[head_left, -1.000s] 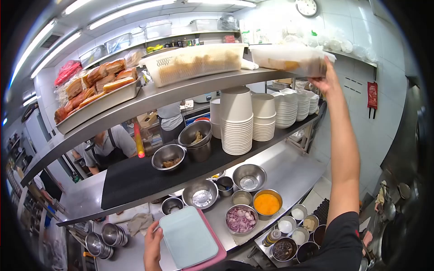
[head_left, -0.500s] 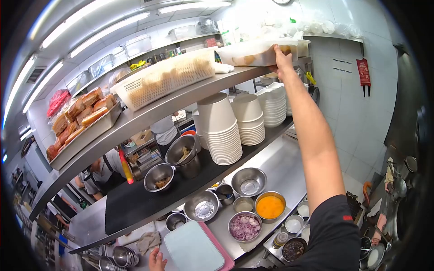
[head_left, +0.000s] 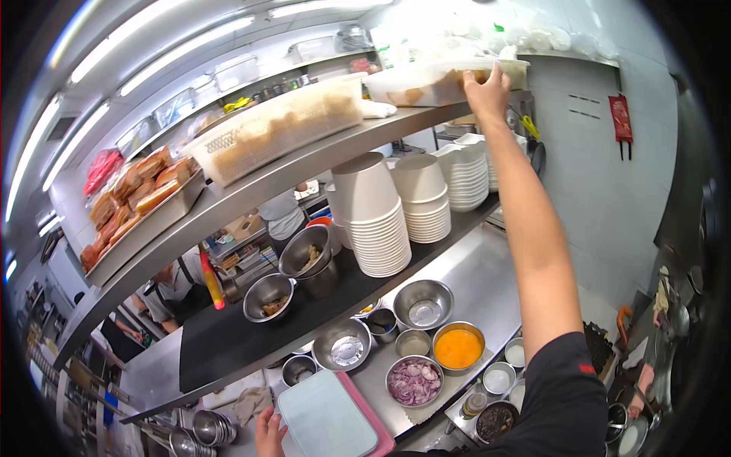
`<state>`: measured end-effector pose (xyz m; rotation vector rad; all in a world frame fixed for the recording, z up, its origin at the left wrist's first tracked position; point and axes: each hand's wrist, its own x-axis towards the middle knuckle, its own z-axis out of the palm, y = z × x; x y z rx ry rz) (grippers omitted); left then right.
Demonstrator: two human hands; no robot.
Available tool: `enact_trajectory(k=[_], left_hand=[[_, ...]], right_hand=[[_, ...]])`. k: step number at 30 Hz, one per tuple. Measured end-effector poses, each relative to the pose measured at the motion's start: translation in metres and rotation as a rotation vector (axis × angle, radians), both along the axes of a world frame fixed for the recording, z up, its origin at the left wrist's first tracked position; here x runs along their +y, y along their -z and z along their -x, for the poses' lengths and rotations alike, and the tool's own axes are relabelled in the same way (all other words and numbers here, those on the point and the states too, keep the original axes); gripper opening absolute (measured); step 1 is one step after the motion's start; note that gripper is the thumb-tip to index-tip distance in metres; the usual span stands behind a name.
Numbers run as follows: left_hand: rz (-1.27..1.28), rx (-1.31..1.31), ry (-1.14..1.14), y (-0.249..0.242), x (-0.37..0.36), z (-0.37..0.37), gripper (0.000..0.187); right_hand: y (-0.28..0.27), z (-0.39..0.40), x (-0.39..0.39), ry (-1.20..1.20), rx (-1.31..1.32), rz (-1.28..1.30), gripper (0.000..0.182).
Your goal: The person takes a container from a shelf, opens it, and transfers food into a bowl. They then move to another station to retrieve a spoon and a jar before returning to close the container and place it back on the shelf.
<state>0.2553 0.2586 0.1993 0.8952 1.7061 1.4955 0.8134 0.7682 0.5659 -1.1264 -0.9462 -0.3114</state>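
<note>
My right hand (head_left: 487,97) is raised at the top shelf, in front of the right end of a translucent plastic tub (head_left: 422,85) with brown food inside. Its thumb and a finger are spread apart near the tub's wall; whether they touch it is hard to tell. Low in the view, my left hand (head_left: 269,434) is partly cut off, fingers loosely bent and apart, holding nothing visible. It is beside the left edge of a pale blue cutting board (head_left: 327,415), which lies over a pink board (head_left: 371,423).
A perforated white basket (head_left: 282,126) and a metal tray (head_left: 148,225) of meat slabs share the shelf (head_left: 304,160). Below stand stacked white bowls (head_left: 378,236) and steel bowls (head_left: 268,293). Chopped onion (head_left: 413,381) and orange liquid (head_left: 458,346) sit in bowls on the counter.
My right hand has shifted slightly right and its fingers have spread from the tub's wall. My left hand has risen a little at the bottom of the view.
</note>
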Motion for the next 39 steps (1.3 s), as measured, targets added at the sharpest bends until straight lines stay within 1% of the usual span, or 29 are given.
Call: enact_trajectory(k=[1,3,4,5,7,8,10,11,14,17,20,24,29,34,37,39], left_hand=[[0.012,0.024,-0.009,-0.006,0.000,-0.008,0.062],[0.001,0.013,0.008,0.000,-0.002,-0.006,0.062],[0.004,0.011,0.021,0.004,-0.004,-0.003,0.063],[0.016,0.011,0.026,0.011,-0.010,0.004,0.063],[0.013,0.001,0.035,0.031,-0.010,0.014,0.063],[0.002,-0.035,-0.002,0.040,-0.009,0.016,0.060],[-0.025,-0.108,-0.082,0.051,-0.011,0.017,0.055],[-0.024,-0.113,-0.085,0.052,-0.014,0.016,0.055],[-0.024,-0.121,-0.104,0.050,-0.021,0.012,0.053],[-0.024,-0.132,-0.147,0.051,-0.031,0.006,0.052],[0.005,-0.151,-0.172,0.056,-0.041,0.011,0.051],[0.050,-0.153,-0.152,0.052,-0.039,0.010,0.050],[0.011,-0.149,-0.134,0.042,-0.030,0.001,0.049],[0.058,-0.169,-0.129,0.050,-0.041,0.001,0.048],[0.107,-0.162,-0.130,0.056,-0.049,0.006,0.050],[0.133,-0.147,-0.117,0.068,-0.051,0.014,0.058]], right_hand=[[-0.007,0.007,-0.007,0.094,-0.123,-0.208,0.091],[-0.028,0.032,-0.020,0.084,-0.268,-0.123,0.089],[-0.028,0.040,-0.021,0.082,-0.337,-0.072,0.088],[-0.023,0.043,-0.015,0.155,-0.392,-0.016,0.085],[-0.033,0.048,0.000,0.305,-0.512,0.068,0.080],[-0.037,0.047,0.000,0.290,-0.605,0.039,0.068],[-0.042,0.040,0.008,0.197,-0.670,-0.018,0.061],[-0.044,0.035,0.012,0.152,-0.701,-0.045,0.057],[-0.045,0.024,0.000,-0.026,-0.655,-0.088,0.046],[-0.040,0.021,-0.022,-0.067,-0.614,-0.169,0.039],[-0.038,0.019,-0.030,-0.106,-0.583,-0.213,0.036],[-0.034,0.028,-0.021,-0.046,-0.599,-0.209,0.038],[-0.036,0.036,-0.001,0.021,-0.591,-0.173,0.040],[-0.038,0.033,-0.015,0.053,-0.627,-0.140,0.042],[-0.039,0.033,-0.015,0.107,-0.658,-0.138,0.044],[-0.040,0.032,-0.015,0.155,-0.669,-0.130,0.045]])
